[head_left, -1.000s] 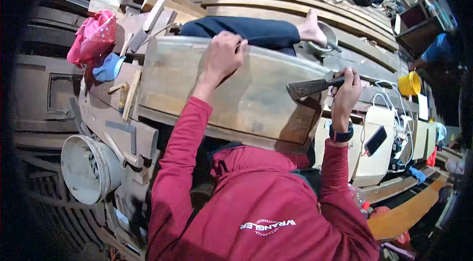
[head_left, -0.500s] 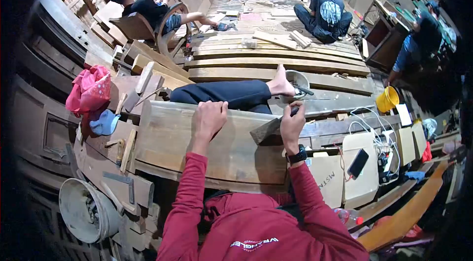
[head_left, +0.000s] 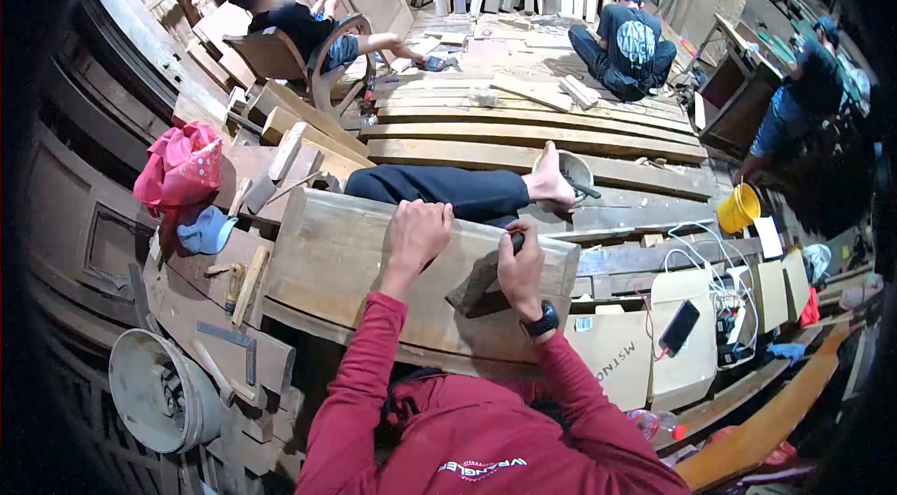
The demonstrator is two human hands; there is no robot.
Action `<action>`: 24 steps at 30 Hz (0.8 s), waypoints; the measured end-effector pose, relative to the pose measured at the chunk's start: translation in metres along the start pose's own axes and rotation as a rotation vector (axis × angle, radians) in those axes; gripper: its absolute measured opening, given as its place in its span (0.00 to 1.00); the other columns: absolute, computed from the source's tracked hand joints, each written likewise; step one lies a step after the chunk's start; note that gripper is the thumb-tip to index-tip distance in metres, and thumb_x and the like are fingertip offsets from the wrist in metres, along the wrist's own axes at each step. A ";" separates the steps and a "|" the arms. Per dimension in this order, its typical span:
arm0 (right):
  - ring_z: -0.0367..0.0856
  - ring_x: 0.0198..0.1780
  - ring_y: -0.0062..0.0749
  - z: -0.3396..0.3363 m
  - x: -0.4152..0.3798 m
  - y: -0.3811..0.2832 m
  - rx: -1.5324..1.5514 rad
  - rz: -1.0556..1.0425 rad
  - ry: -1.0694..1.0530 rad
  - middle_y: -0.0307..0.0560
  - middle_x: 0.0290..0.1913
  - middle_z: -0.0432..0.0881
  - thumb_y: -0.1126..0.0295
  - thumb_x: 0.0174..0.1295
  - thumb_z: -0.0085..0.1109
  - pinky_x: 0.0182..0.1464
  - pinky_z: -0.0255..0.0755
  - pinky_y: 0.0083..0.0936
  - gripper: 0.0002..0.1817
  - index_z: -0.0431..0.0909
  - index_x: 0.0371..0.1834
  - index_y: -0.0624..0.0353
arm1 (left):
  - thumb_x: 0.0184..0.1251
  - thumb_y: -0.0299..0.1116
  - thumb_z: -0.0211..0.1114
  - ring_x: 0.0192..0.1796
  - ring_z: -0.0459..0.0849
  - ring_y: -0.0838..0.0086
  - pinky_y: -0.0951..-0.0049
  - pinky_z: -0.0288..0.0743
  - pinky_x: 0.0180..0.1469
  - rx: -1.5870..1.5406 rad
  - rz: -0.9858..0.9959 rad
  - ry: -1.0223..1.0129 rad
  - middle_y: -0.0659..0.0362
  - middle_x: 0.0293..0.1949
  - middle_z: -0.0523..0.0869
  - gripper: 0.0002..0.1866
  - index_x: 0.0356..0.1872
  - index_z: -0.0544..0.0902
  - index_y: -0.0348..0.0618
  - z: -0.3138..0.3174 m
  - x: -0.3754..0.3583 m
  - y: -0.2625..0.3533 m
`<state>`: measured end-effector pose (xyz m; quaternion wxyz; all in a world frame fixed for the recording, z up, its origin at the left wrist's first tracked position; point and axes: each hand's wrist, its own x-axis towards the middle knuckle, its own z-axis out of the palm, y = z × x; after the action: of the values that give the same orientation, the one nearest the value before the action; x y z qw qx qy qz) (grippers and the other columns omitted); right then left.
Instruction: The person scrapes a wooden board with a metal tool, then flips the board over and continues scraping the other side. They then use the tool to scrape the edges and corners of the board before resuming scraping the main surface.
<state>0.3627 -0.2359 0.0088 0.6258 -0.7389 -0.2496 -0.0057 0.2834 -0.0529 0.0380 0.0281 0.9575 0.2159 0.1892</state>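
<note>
A wide wooden board point(head_left: 346, 261) lies slanting in front of my body, its surface dusty and pale brown. My left hand point(head_left: 420, 235) is closed over the board's far edge, fingers curled round it. My right hand point(head_left: 521, 269) is wrapped round the dark handle of a broad-ended tool point(head_left: 472, 291), whose wide end rests at the middle of the board. Its exact kind I cannot make out. One of my legs point(head_left: 434, 186) stretches behind the board, with the bare foot beside a pale bucket point(head_left: 581, 175).
A grey bucket point(head_left: 154, 392), a metal square point(head_left: 229, 338) and a pink bag point(head_left: 182, 168) are at left. To the right are cardboard point(head_left: 607, 355), a phone point(head_left: 679, 327), white cables and a yellow bucket point(head_left: 738, 208). Three people sit or work beyond the stacked planks point(head_left: 533, 154).
My right hand has moved left and nearer my body across the board with the tool. The board's right end now sits tilted lower, and my left hand appears slightly further right.
</note>
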 end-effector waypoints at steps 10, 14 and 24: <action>0.81 0.36 0.42 -0.014 0.004 -0.014 0.036 -0.018 0.091 0.53 0.34 0.81 0.72 0.68 0.57 0.46 0.76 0.35 0.09 0.76 0.48 0.63 | 0.76 0.43 0.58 0.32 0.87 0.59 0.54 0.74 0.41 -0.009 0.138 0.048 0.53 0.24 0.88 0.21 0.21 0.86 0.47 -0.002 0.005 0.018; 0.79 0.34 0.40 -0.022 0.010 -0.011 0.066 -0.049 0.181 0.54 0.33 0.80 0.75 0.67 0.55 0.42 0.76 0.35 0.08 0.76 0.46 0.64 | 0.75 0.42 0.58 0.31 0.87 0.58 0.54 0.76 0.41 -0.098 0.171 0.089 0.52 0.23 0.87 0.22 0.20 0.85 0.45 0.007 0.008 0.023; 0.76 0.35 0.35 -0.048 0.058 0.039 0.050 0.039 0.271 0.50 0.34 0.78 0.74 0.67 0.55 0.44 0.73 0.32 0.06 0.75 0.43 0.64 | 0.74 0.42 0.59 0.29 0.88 0.54 0.54 0.80 0.43 -0.188 0.137 0.014 0.48 0.24 0.88 0.22 0.21 0.88 0.42 0.033 0.035 0.074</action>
<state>0.4426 -0.2630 0.0014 0.6721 -0.7202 -0.1483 -0.0872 0.3545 -0.1044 0.0299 0.1032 0.9619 0.1314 0.2166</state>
